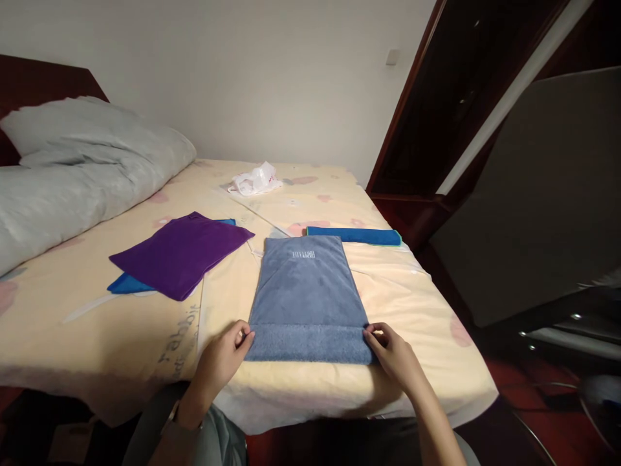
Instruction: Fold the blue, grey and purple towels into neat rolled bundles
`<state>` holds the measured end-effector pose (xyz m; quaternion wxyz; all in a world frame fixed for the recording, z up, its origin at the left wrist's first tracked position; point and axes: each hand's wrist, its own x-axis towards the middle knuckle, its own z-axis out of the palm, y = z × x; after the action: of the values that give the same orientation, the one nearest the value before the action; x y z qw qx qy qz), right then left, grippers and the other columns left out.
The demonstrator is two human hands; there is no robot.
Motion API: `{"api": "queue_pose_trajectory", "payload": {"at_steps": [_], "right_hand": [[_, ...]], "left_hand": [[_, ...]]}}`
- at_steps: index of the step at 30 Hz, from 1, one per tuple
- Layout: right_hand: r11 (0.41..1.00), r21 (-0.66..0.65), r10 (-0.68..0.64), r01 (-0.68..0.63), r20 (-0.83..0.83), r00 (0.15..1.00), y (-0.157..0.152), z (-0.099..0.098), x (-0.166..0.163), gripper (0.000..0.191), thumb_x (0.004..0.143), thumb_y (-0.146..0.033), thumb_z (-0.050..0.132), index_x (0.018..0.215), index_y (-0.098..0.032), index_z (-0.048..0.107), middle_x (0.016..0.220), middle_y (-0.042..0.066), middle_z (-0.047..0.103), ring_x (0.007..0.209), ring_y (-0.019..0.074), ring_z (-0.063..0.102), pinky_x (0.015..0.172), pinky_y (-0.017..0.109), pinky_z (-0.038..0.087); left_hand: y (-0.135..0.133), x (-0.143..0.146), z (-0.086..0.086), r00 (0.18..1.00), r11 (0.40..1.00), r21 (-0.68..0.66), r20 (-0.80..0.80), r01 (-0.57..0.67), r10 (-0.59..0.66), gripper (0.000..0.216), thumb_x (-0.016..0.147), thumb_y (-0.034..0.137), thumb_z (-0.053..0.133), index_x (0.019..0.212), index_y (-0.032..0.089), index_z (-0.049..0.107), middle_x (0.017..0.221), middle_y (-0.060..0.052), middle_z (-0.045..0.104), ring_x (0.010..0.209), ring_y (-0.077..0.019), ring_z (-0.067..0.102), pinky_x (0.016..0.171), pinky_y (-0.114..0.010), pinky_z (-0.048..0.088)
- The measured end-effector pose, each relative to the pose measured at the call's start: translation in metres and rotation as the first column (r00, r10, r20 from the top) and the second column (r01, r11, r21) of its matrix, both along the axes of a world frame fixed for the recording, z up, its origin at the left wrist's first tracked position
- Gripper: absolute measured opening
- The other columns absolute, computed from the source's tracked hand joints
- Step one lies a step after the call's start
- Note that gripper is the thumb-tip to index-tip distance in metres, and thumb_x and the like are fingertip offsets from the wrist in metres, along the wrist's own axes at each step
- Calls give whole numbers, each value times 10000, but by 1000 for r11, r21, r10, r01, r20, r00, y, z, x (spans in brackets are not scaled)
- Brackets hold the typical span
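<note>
A grey-blue towel (pixel 308 291) lies flat before me on the bed, with small white lettering near its far end. Its near end is turned over into a fluffier strip. My left hand (pixel 224 355) pinches the left edge of that strip between thumb and fingers. At the opposite edge, my right hand (pixel 394 353) has its thumb and fingertips closed on the corner of the same strip. Left of the towel lies a purple cloth (pixel 182 255), partly covering a blue cloth (pixel 130 283). Behind it on the right is a rolled or folded blue cloth (pixel 354 235) with green edging.
The bed (pixel 417 310) has a cream patterned sheet, and its near edge is by my knees. A crumpled white plastic bag (pixel 257 180) rests toward the wall. Grey bedding (pixel 92 162) is heaped at the left. A dark wooden door (pixel 427 97) stands at the right.
</note>
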<state>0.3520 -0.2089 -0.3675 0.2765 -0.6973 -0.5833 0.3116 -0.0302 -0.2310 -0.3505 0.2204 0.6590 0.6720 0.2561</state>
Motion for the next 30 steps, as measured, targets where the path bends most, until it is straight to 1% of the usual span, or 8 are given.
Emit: {"api": "queue_pose_trajectory", "payload": {"at_steps": [3, 6, 10, 14, 18, 22, 26, 30], "right_hand": [[996, -39, 74, -82, -176, 982, -5, 10, 10, 420, 853, -565, 587, 1090, -226, 656, 971, 58, 732, 959, 265, 672, 824, 332, 504], [974, -25, 204, -226, -341, 917, -12, 21, 20, 571, 830, -479, 668, 1326, -212, 573, 1263, 86, 647, 1185, 276, 584, 1001, 372, 470], [954, 9, 276, -299, -413, 868, -11, 21, 19, 645, 797, -359, 705, 1396, -226, 504, 1343, 92, 588, 1202, 266, 573, 1002, 372, 485], [987, 122, 137, -102, -321, 937, 2, 6, 6, 401, 830, -438, 618, 1142, -189, 657, 1148, 110, 659, 1032, 259, 639, 893, 358, 527], [966, 255, 43, 34, -292, 955, 7, 4, -3, 377, 845, -519, 588, 972, -177, 684, 1119, 118, 633, 1004, 259, 623, 834, 328, 519], [984, 179, 53, 11, -345, 937, 2, 12, -3, 399, 901, -549, 526, 1021, -186, 644, 1004, 75, 685, 901, 238, 630, 768, 299, 490], [996, 59, 80, -73, -134, 988, 0, 7, 0, 447, 916, -591, 457, 822, -199, 647, 827, 59, 699, 848, 265, 641, 739, 312, 453], [999, 38, 2, -5, 77, 997, 2, -1, -1, 444, 899, -581, 459, 961, -207, 689, 1015, 94, 717, 955, 297, 651, 814, 349, 452]], "left_hand": [[2, -14, 1, 988, 996, -34, 137, 80, -75, 235, 900, 405, 466, 868, 222, 610, 652, 29, 527, 601, -125, 517, 582, -213, 424], [5, -26, -1, 947, 987, -61, 298, 146, -121, 275, 869, 329, 462, 1013, 199, 657, 800, -30, 639, 735, -159, 606, 678, -252, 496], [8, -28, -3, 911, 972, -81, 374, 219, -173, 398, 766, 223, 539, 1149, 188, 643, 829, -34, 645, 768, -163, 618, 713, -265, 519], [12, -15, -6, 942, 992, 52, 311, 112, -123, 308, 785, 263, 573, 1070, 203, 672, 1044, -74, 636, 881, -183, 630, 743, -271, 529], [15, -4, -11, 932, 984, 176, 358, -15, -50, 279, 862, 388, 555, 1047, 193, 629, 1095, -84, 615, 1001, -209, 620, 825, -284, 530], [12, -2, -13, 937, 990, 118, 346, -84, 38, 294, 911, 481, 504, 884, 197, 577, 792, -1, 605, 808, -166, 612, 743, -238, 490], [11, -3, -13, 980, 995, 35, 182, -88, 81, 372, 910, 539, 472, 771, 204, 553, 697, 18, 583, 690, -150, 578, 643, -225, 440], [10, -1, -15, 993, 985, 127, -20, -114, 117, 360, 898, 534, 479, 808, 205, 594, 783, -21, 624, 723, -175, 592, 692, -265, 434]]}}
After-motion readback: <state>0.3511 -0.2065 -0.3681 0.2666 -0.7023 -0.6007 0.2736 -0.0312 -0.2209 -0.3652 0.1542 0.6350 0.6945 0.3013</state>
